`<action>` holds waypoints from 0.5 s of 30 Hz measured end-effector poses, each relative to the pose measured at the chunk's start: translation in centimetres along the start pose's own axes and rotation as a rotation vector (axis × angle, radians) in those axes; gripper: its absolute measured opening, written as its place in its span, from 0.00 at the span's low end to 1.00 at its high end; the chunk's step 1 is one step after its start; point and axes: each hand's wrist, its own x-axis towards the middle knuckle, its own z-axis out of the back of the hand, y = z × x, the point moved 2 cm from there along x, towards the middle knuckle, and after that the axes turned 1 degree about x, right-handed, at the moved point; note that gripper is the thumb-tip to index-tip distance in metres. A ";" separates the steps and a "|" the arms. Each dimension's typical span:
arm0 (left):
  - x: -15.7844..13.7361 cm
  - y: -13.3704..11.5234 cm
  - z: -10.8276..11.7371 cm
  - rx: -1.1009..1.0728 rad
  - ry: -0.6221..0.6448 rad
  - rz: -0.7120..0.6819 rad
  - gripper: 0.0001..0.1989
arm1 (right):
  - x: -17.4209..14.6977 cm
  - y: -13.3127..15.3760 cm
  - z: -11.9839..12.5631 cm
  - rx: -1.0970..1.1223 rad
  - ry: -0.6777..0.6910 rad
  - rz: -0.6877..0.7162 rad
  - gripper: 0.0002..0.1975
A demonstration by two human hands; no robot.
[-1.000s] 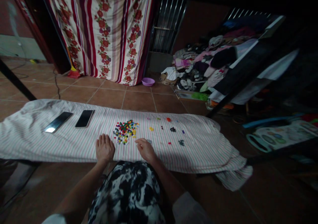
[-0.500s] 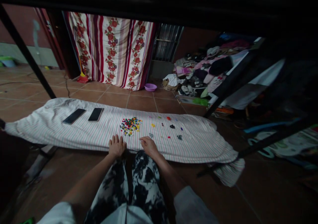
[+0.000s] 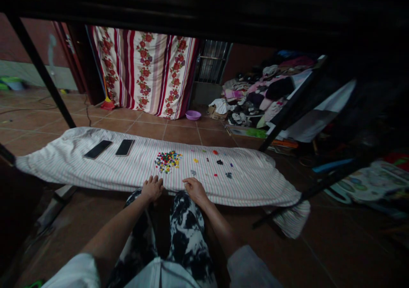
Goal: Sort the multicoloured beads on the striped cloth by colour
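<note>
My left hand (image 3: pixel 152 188) rests palm down at the near edge of the striped cloth (image 3: pixel 105 175), fingers stretched out and nothing seen in them. Just beyond it lies a mixed heap of small coloured beads (image 3: pixel 166 162). My right hand (image 3: pixel 194 190) is on the cloth to the right of the heap, fingers curled and thumb and forefinger together; whatever is between them is too small to make out. Past this hand lie small sorted groups, among them grey pieces (image 3: pixel 193 173), yellow pieces (image 3: pixel 196 160), black pieces (image 3: pixel 220 162), orange-red pieces (image 3: pixel 215 152) and dark grey pieces (image 3: pixel 228 175).
Two dark phones, a left phone (image 3: pixel 98 149) and a right phone (image 3: pixel 125 147), lie on the cloth's left part. Dark metal bars (image 3: pixel 41 70) frame the surface. Beyond are a floral curtain (image 3: pixel 156 75), a purple basin (image 3: pixel 193 115) and piled clothes (image 3: pixel 255 92).
My view has tilted slightly. My left hand has drawn back a little toward me, its fingers nearer the cloth's edge. My right hand stays almost in place, fingers still curled.
</note>
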 end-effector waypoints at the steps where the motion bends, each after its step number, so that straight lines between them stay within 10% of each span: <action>1: 0.1 0.0 0.1 0.003 0.009 -0.005 0.21 | 0.0 0.0 0.1 0.003 -0.002 -0.002 0.15; 15: 0.8 -0.4 -0.9 0.012 0.018 -0.012 0.27 | 0.3 0.0 -0.1 0.008 -0.012 -0.007 0.15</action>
